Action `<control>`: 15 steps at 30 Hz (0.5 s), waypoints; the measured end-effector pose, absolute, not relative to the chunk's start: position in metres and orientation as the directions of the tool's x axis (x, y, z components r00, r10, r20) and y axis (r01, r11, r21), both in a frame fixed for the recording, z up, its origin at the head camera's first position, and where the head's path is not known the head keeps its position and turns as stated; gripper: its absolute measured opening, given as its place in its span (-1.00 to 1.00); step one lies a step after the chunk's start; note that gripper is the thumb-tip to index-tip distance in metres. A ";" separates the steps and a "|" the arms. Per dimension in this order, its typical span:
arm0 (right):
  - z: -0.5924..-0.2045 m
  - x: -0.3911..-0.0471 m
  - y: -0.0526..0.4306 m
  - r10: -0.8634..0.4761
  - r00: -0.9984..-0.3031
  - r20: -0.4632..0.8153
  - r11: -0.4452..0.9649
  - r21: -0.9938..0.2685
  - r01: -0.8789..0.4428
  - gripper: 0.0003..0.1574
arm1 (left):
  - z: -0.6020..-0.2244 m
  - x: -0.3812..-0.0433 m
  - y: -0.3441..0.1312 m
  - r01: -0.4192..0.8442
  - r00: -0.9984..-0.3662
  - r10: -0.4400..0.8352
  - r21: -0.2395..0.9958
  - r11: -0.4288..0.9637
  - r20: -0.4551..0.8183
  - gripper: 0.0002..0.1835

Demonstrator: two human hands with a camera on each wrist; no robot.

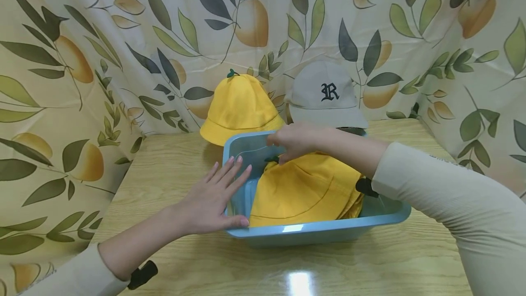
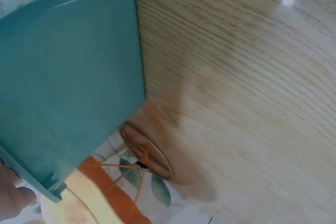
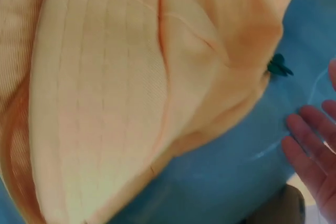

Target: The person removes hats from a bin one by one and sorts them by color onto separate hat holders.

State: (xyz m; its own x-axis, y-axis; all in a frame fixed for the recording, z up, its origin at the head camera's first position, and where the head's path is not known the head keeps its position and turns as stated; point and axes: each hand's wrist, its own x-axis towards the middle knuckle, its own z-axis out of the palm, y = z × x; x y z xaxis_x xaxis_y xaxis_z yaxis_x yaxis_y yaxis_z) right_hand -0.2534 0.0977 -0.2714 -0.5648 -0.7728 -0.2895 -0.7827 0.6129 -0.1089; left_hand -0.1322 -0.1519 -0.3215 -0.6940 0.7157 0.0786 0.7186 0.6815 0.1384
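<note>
Hat [image 1: 302, 188] in the blue bin [image 1: 324, 228] is yellow, seamed and green-tipped.

We read a single character, a black ornate "R" [image 1: 330, 91] on the front of the grey cap [image 1: 306, 88], which stands behind the blue tub [image 1: 320, 229]. To the right of the tub, we spot small dark lettering [image 1: 449, 162] along a pale sleeve [image 1: 448, 198], too tiny for us to decipher.
</note>
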 end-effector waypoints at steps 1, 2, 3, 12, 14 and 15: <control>-0.274 -0.254 0.098 -0.768 -0.567 -0.298 0.616 -0.103 -0.781 -0.37 | -0.322 -0.132 -0.152 0.719 -0.693 0.717 0.138 0.681 0.071 0.14; -0.278 -0.254 0.098 -0.766 -0.566 -0.307 0.616 -0.098 -0.781 -0.38 | -0.322 -0.133 -0.152 0.719 -0.692 0.719 0.138 0.681 0.064 0.15; -0.280 -0.254 0.098 -0.756 -0.573 -0.315 0.625 -0.088 -0.776 -0.39 | -0.323 -0.133 -0.152 0.719 -0.693 0.719 0.140 0.681 0.059 0.16; -0.297 -0.251 0.101 -0.731 -0.612 -0.304 0.646 -0.018 -0.763 -0.52 | -0.324 -0.132 -0.153 0.717 -0.693 0.719 0.161 0.678 0.057 0.19; -0.299 -0.251 0.102 -0.734 -0.612 -0.293 0.643 -0.013 -0.766 -0.58 | -0.324 -0.133 -0.153 0.715 -0.695 0.717 0.162 0.680 0.059 0.19; -0.300 -0.250 0.102 -0.741 -0.608 -0.284 0.637 -0.010 -0.771 -0.62 | -0.324 -0.133 -0.153 0.714 -0.696 0.716 0.162 0.681 0.060 0.19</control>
State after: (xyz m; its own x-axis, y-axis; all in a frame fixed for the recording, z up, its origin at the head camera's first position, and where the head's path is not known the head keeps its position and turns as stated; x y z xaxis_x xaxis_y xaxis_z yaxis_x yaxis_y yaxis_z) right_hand -0.2504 0.1022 -0.3002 -0.6082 -0.7410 -0.2844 -0.7710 0.6367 -0.0101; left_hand -0.1326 -0.1534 -0.3240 -0.6957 0.7158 0.0600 0.7144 0.6807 0.1619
